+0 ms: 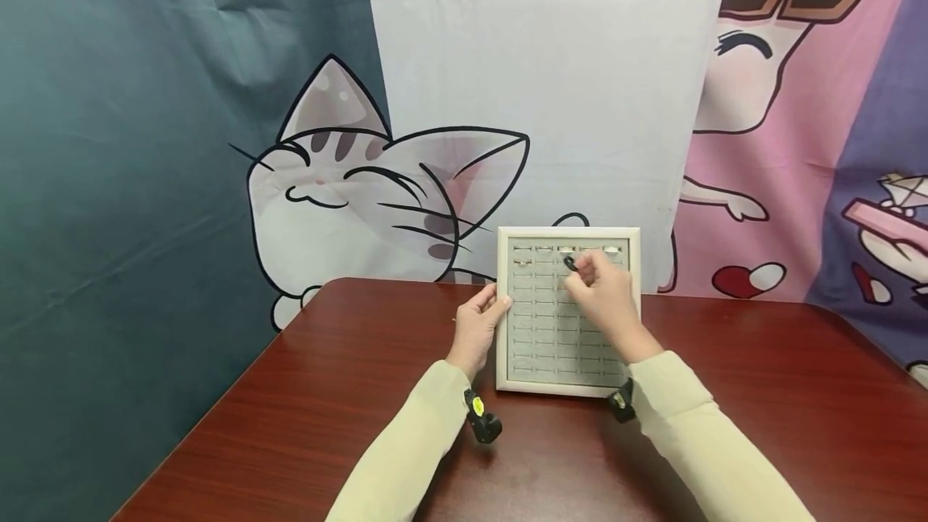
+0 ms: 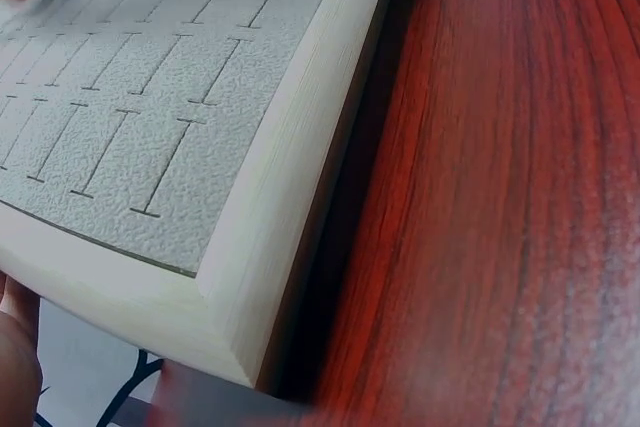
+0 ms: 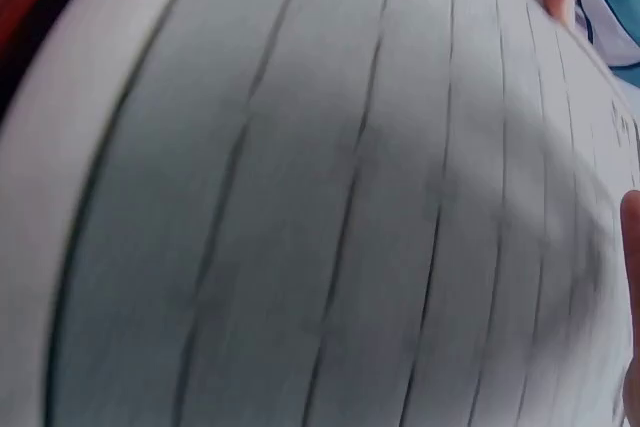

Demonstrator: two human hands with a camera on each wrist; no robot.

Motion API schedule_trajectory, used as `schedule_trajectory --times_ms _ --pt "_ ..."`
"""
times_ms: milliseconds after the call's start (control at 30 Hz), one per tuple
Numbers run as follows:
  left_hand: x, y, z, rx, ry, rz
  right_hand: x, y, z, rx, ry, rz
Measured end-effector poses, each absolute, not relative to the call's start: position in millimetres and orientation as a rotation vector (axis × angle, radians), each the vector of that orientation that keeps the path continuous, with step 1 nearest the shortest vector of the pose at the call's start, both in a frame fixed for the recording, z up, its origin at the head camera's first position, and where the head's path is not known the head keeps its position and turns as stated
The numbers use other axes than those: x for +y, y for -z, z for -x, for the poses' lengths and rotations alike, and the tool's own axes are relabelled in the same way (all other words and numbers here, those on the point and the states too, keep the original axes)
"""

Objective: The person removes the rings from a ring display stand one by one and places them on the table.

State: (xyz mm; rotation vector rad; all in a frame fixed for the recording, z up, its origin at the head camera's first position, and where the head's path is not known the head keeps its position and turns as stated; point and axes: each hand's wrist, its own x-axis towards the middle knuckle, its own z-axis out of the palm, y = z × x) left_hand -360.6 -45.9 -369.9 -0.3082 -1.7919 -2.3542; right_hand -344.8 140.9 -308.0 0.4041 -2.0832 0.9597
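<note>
A ring display board [image 1: 536,353] with a pale frame and grey slotted padding stands tilted up on the table. My left hand [image 1: 475,327] grips its left edge, the thumb on the frame's front. My right hand [image 1: 605,292] pinches a small black ring [image 1: 570,263] in front of the upper rows. Several rings sit in the top row, among them a gold-toned ring [image 1: 567,249] and a silvery ring [image 1: 612,250]. One gold-toned ring [image 1: 523,263] is in the second row at the left. In the right wrist view the slotted padding [image 3: 300,197] is blurred, and the black ring does not show.
The dark red wooden table [image 1: 304,425] spreads out on both sides of the board. Behind it hangs a curtain [image 1: 464,63] printed with a cartoon cat. Each wrist wears a small black camera [image 1: 484,421].
</note>
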Motion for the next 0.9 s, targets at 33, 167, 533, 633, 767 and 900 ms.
schedule_trajectory --times_ms 33,167,533,633,767,900 --pt "-45.5 369.6 360.8 -1.795 2.355 0.308 149.7 308.2 340.4 -2.077 -0.94 -0.386" --pt "-45.0 369.8 362.3 -1.81 2.342 0.322 183.4 312.5 323.9 -2.061 -0.858 -0.291" --pt "-49.3 374.2 360.3 -1.836 2.309 0.298 244.1 351.9 290.6 -2.329 -0.875 0.03" --pt "-49.8 375.0 357.9 -1.847 2.317 0.283 254.4 361.1 287.4 -2.409 -0.893 0.06" --pt "-49.2 374.2 357.8 -1.844 2.315 0.288 264.3 364.6 287.8 -2.55 -0.933 0.067" --pt "-47.3 371.6 358.5 -1.84 2.3 0.306 270.5 367.1 289.6 -2.716 -1.009 0.071"
